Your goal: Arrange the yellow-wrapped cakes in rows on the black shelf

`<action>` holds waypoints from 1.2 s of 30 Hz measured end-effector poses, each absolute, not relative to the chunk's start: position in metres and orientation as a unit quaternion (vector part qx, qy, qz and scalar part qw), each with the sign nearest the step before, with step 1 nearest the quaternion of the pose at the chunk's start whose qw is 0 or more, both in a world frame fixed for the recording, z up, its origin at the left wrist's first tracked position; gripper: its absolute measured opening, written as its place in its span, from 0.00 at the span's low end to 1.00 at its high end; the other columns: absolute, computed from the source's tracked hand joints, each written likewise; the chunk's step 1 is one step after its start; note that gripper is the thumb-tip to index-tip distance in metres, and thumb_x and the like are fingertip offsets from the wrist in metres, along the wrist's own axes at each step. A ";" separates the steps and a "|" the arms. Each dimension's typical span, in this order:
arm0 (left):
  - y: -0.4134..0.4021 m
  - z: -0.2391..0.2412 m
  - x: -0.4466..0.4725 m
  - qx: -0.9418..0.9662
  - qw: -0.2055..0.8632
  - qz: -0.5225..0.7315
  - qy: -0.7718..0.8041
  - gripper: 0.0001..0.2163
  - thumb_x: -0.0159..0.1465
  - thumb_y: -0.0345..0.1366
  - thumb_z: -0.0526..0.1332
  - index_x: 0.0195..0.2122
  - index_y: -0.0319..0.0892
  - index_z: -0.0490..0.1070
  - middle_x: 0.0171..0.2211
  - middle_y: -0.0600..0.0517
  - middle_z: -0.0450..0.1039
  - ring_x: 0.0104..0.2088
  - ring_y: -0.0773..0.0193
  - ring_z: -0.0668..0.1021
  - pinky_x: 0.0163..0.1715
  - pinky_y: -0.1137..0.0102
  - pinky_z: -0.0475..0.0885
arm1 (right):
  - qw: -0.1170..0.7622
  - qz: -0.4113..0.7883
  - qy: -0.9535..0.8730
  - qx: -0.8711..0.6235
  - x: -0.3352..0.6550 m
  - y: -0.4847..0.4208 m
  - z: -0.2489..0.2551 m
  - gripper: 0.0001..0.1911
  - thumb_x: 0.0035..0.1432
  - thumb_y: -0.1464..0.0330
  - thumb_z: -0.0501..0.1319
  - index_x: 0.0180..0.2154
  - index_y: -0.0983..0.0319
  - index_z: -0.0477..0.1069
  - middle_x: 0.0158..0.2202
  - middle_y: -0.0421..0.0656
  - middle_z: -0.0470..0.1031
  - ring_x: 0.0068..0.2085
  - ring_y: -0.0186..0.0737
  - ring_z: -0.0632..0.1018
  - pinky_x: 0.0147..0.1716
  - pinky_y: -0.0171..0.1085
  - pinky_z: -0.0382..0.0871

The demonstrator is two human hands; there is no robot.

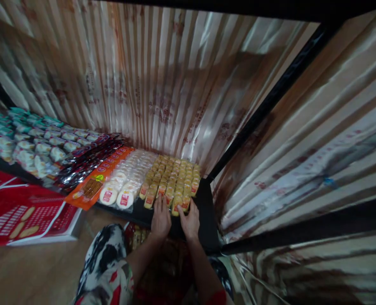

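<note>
Rows of small yellow packaged snacks [172,173] with red labels lie at the right end of a dark shelf. My left hand [161,217] rests its outstretched fingertips against the front of the middle rows. Around the front snack packets [181,204] on the right, my right hand [190,219] has its thumb on one side and its fingers on the other. Both palms face the shelf, and the fingertips are partly hidden. Left of the yellow rows lie white round packaged cakes [124,197] in clear wrap.
Further left are an orange snack bag [92,186], dark shiny packets [83,163] and many white and green packets [32,135]. A red carton [26,207] stands on the floor. Black shelf posts [264,106] and striped plastic sheeting [162,84] enclose the back and right.
</note>
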State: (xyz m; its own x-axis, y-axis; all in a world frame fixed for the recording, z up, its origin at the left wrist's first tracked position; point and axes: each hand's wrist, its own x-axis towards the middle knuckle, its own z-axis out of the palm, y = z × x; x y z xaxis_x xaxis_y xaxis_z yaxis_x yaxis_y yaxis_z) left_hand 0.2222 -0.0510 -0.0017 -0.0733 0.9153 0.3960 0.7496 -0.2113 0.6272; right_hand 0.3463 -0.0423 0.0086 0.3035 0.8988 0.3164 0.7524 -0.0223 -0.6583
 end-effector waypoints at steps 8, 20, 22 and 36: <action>-0.080 -0.004 0.205 0.704 0.053 0.394 0.589 0.26 0.62 0.27 0.47 0.62 0.34 0.49 0.62 0.38 0.51 0.63 0.53 0.54 0.58 0.53 0.59 | 0.391 0.094 -0.583 -0.706 0.346 -0.042 0.008 0.38 0.53 0.47 0.51 0.56 0.68 0.59 0.53 0.55 0.67 0.53 0.52 0.67 0.50 0.45 0.62; -0.064 0.003 0.169 0.650 0.073 0.423 0.627 0.24 0.58 0.24 0.46 0.57 0.37 0.60 0.57 0.40 0.56 0.58 0.53 0.61 0.57 0.56 0.62 | 0.395 0.100 -0.578 -0.707 0.346 -0.042 0.012 0.37 0.52 0.46 0.51 0.55 0.65 0.60 0.52 0.54 0.67 0.52 0.53 0.67 0.49 0.46 0.62; -0.061 0.003 0.170 0.644 0.078 0.425 0.632 0.25 0.58 0.23 0.47 0.58 0.39 0.59 0.58 0.41 0.56 0.59 0.54 0.60 0.57 0.56 0.62 | 0.399 0.096 -0.578 -0.705 0.346 -0.042 0.011 0.37 0.52 0.46 0.51 0.55 0.65 0.61 0.52 0.54 0.68 0.52 0.52 0.68 0.49 0.46 0.62; -0.063 0.007 0.166 0.638 0.074 0.445 0.624 0.22 0.58 0.23 0.48 0.54 0.34 0.60 0.59 0.39 0.53 0.60 0.54 0.58 0.58 0.54 0.60 | 0.399 0.082 -0.580 -0.706 0.344 -0.041 0.011 0.39 0.52 0.45 0.50 0.55 0.67 0.60 0.51 0.56 0.68 0.52 0.53 0.68 0.49 0.46 0.61</action>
State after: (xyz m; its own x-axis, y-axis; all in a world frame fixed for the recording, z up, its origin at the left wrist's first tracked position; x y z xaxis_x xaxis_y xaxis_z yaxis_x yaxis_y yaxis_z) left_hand 0.1662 -0.0629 0.0067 -0.1752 0.8624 0.4749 0.7311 -0.2091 0.6494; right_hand 0.3443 -0.0411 0.0106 0.3145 0.8835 0.3472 0.7531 -0.0095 -0.6578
